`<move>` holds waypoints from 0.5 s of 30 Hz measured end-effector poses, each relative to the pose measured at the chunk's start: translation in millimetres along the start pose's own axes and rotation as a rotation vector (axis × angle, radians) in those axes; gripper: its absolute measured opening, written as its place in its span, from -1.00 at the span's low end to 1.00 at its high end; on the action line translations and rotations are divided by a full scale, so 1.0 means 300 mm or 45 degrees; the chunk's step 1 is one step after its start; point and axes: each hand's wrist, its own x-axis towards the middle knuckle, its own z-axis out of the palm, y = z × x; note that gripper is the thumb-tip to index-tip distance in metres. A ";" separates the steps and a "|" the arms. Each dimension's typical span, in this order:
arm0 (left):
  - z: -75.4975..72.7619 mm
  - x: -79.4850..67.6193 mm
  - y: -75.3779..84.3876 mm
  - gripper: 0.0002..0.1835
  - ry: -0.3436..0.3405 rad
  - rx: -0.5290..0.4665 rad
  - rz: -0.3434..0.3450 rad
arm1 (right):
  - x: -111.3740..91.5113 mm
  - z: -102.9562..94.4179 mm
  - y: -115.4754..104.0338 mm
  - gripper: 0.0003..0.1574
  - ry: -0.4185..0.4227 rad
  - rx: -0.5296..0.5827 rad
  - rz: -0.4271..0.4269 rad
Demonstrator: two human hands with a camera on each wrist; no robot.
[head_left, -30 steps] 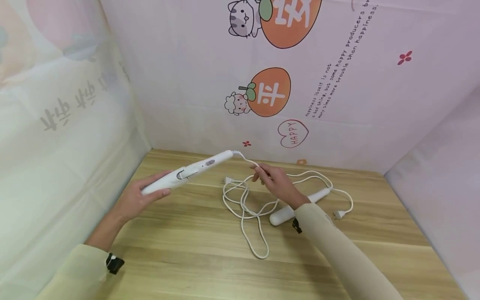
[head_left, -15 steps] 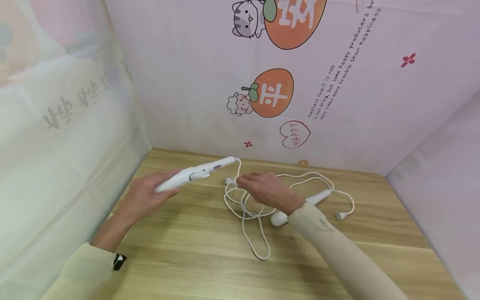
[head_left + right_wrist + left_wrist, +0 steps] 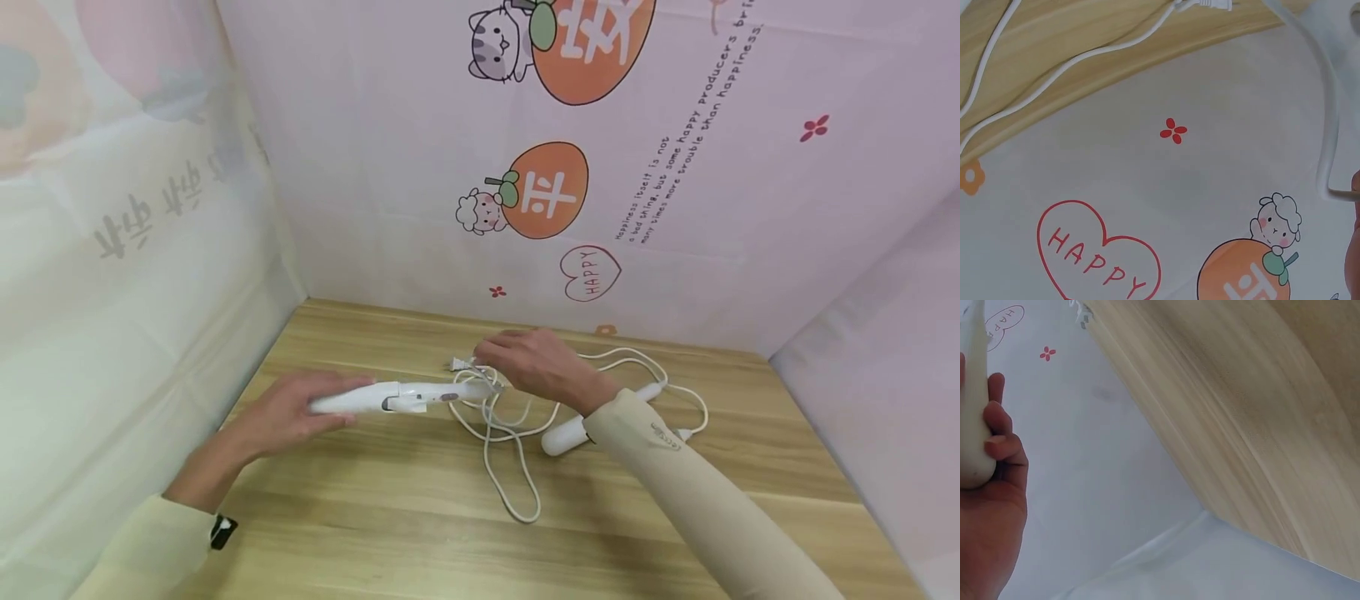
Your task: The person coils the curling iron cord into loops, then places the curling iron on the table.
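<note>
A white curling iron (image 3: 401, 397) lies across my left hand (image 3: 281, 417), which grips it by its thick, wide end. Its lever and a grey button face up, and its corded end points right. In the left wrist view, the fingers of the left hand (image 3: 1007, 450) wrap around the iron's rounded end (image 3: 974, 431). Close to that corded end, my right hand (image 3: 540, 362) pinches the white cord; its fingertips are partly hidden. The right wrist view has the cord (image 3: 1332, 112) running to the right hand (image 3: 1354, 250) at the edge.
A second white curling iron (image 3: 567, 435) lies on the wooden table (image 3: 390, 517), partly behind the right sleeve. Loops of white cord (image 3: 536, 496) spread beside it. One plug (image 3: 457, 364) sits near the right hand, another plug (image 3: 682, 434) farther right. Printed cloth walls (image 3: 360, 167) enclose the table.
The curling iron has swung from slanting upward to nearly level, its corded end lower and farther right. My right hand first moved left and down, still with the cord.
</note>
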 end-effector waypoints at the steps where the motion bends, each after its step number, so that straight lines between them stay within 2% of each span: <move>1: 0.001 -0.001 0.001 -0.42 -0.016 -0.026 -0.001 | 0.001 -0.001 0.000 -0.93 -0.003 0.001 -0.006; 5: 0.005 -0.011 -0.001 -0.42 -0.074 -0.134 -0.019 | -0.005 0.012 -0.006 -0.92 0.005 0.018 -0.014; 9: 0.013 -0.024 -0.006 -0.40 -0.109 -0.276 -0.082 | -0.015 0.025 -0.014 -0.91 -0.011 0.089 0.033; 12: 0.024 -0.031 -0.014 -0.39 -0.099 -0.394 -0.140 | -0.025 0.036 -0.024 -0.91 -0.043 0.167 0.099; 15: 0.036 -0.034 -0.023 -0.38 -0.051 -0.494 -0.189 | -0.036 0.047 -0.036 -0.79 -0.060 0.208 0.184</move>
